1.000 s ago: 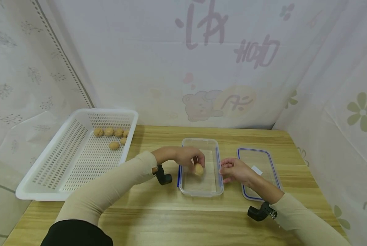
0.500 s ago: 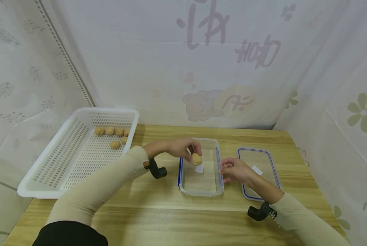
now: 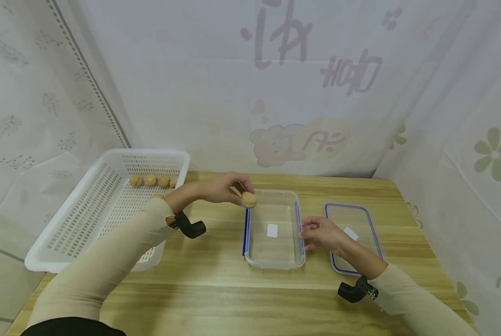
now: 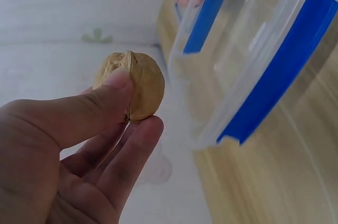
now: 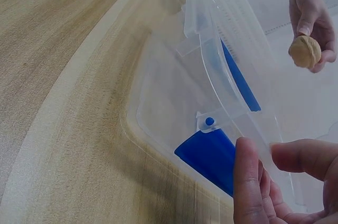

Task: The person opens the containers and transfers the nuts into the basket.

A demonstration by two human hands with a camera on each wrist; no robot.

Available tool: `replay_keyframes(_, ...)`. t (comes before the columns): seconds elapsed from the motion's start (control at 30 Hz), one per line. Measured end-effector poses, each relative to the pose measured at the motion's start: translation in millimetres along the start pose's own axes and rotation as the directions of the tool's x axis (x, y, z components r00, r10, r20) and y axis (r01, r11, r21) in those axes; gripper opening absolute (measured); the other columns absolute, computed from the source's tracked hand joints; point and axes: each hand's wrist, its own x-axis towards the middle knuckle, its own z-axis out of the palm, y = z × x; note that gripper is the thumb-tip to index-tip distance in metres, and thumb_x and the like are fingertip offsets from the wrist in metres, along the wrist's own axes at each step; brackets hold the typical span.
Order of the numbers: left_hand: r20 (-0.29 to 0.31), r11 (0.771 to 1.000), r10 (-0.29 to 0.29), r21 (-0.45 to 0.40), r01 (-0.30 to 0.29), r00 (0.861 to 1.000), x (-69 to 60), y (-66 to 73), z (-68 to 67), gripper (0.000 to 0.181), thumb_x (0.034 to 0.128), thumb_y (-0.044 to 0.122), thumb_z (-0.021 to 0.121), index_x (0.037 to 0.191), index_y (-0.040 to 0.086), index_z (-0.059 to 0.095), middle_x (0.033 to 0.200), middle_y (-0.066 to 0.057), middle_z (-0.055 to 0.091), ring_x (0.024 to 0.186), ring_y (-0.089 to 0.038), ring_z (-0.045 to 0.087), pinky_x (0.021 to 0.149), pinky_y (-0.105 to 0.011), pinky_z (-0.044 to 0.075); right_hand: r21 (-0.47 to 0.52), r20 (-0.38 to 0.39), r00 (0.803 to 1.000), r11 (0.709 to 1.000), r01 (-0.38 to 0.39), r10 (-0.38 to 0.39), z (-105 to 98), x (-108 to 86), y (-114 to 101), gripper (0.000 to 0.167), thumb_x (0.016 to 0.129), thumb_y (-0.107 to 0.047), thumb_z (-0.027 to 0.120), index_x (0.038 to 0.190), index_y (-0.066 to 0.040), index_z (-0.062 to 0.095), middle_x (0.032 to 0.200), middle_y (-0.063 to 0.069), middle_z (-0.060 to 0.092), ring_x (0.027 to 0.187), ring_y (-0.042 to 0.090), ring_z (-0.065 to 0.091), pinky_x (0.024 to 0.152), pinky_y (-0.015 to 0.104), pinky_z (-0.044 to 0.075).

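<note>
My left hand [image 3: 223, 187] pinches a tan walnut [image 3: 249, 199] between thumb and fingertips. In the head view they are above the left back corner of a clear plastic food container [image 3: 275, 267]; the left wrist view shows the walnut [image 4: 145, 86] in front of the thumb, apart from the container. On the container's right side my right hand [image 3: 323, 234] holds the rim between thumb and fingers, beside a blue side latch [image 5: 211, 155]. A small white label [image 3: 272, 230] shows at the container's bottom.
A white perforated basket [image 3: 70, 224] at the left holds several walnuts [image 3: 150, 180], partly hidden by the left forearm. The container's clear lid [image 3: 351, 210] with a blue seal lies right, partly under the right arm. Patterned curtains [image 3: 217, 84] border the wooden table [image 3: 217, 303].
My left hand has lifted the walnut out of the container's interior and moved left and back with it, uncovering the white label. The right hand has stayed at the container's right side.
</note>
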Motion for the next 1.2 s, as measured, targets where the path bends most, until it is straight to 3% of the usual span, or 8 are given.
replay_keyframes(0.2, -0.093, 0.999, -0.049, -0.023, 0.047, 0.994, -24.1, -4.7, -15.0, 0.028, 0.0914, -0.005, 0.072, 0.117, -0.004, 0.06, 0.124, -0.018, 0.059, 0.117, -0.036, 0.061, 0.096, -0.035, 0.055, -0.003, -0.001, 1.0, 1.0, -0.001, 0.001, 0.3, -0.2, 0.2, 0.035, 0.092, 0.004, 0.066, 0.122, 0.012, 0.049, 0.095, 0.008, 0.063, 0.083, 0.016, 0.065, 0.07, 0.031, 0.062)
replay_keyframes(0.33, -0.189, 0.998, -0.057, 0.0, 0.058, 0.98, -41.8, -10.1, -22.7, 0.028, 0.0911, -0.005, 0.072, 0.117, -0.005, 0.061, 0.125, -0.022, 0.059, 0.118, -0.039, 0.06, 0.098, -0.039, 0.055, -0.013, 0.002, 1.0, 1.0, 0.003, -0.003, 0.3, -0.7, 0.1, 0.034, 0.093, 0.004, 0.065, 0.122, 0.012, 0.049, 0.094, 0.008, 0.063, 0.083, 0.017, 0.065, 0.07, 0.032, 0.062)
replay_keyframes(0.57, -0.349, 0.991, -0.098, 0.054, 0.124, 0.932, -67.4, -24.2, -37.1, 0.028, 0.0918, -0.001, 0.073, 0.118, -0.005, 0.063, 0.122, -0.022, 0.061, 0.115, -0.04, 0.063, 0.092, -0.038, 0.057, -0.015, -0.007, 1.0, 1.0, 0.002, -0.002, -0.2, -0.6, -0.5, 0.035, 0.093, 0.004, 0.066, 0.122, 0.013, 0.049, 0.094, 0.008, 0.063, 0.082, 0.017, 0.064, 0.07, 0.032, 0.062)
replay_keyframes(0.87, -0.443, 0.982, -0.123, 0.077, 0.175, 0.888, -96.5, -37.8, -51.5, 0.032, 0.0911, 0.009, 0.078, 0.118, -0.002, 0.064, 0.124, -0.018, 0.063, 0.113, -0.034, 0.064, 0.085, -0.026, 0.056, -0.013, -0.004, 1.0, 1.0, 0.003, -0.003, 0.1, -0.8, -1.2, 0.034, 0.094, 0.005, 0.064, 0.123, 0.013, 0.049, 0.095, 0.008, 0.063, 0.083, 0.017, 0.065, 0.07, 0.032, 0.062)
replay_keyframes(1.2, -0.509, 0.956, -0.272, -0.043, 0.292, 0.817, -131.8, -49.4, -63.8, 0.038, 0.0962, 0.019, 0.073, 0.126, -0.001, 0.059, 0.129, -0.02, 0.063, 0.112, -0.021, 0.063, 0.083, -0.023, 0.056, -0.003, 0.002, 1.0, 1.0, 0.005, -0.005, 0.9, -0.7, -1.3, 0.037, 0.094, 0.004, 0.064, 0.125, 0.015, 0.046, 0.095, 0.009, 0.062, 0.082, 0.017, 0.064, 0.07, 0.031, 0.062)
